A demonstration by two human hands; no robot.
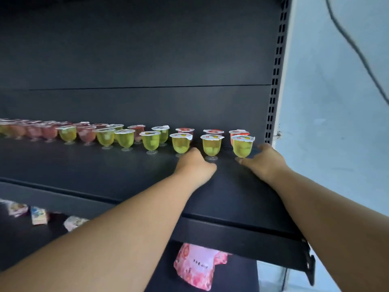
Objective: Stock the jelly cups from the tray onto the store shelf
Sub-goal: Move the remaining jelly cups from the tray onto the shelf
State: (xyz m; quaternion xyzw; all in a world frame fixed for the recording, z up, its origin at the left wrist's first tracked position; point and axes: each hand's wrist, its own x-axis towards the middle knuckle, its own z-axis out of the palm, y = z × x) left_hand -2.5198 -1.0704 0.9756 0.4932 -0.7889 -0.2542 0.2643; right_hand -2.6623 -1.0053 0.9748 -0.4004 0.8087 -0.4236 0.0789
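Fingers on the right hand (264, 160) sit spread around the foot of the rightmost yellow jelly cup (242, 146), thumb near the stem and the other tips past it on the far right, so it looks like a loose hold at the base. The left hand (194, 163) is knuckles-up with fingers curled under, right between the stems of the next two yellow cups (181, 142) (211, 145); can't tell if it's actually gripping either one. All cups stand upright along the far part of the dark shelf (88, 165), sealed with white lids, yellow jelly with pale chunks in front, red cups (213, 131) behind, pinkish ones off to the far left. Plenty of bare shelf on the near side up to its front edge. The slotted upright (274, 89) closes off the right end. Pink packets (199, 265) lie on the lower shelf.
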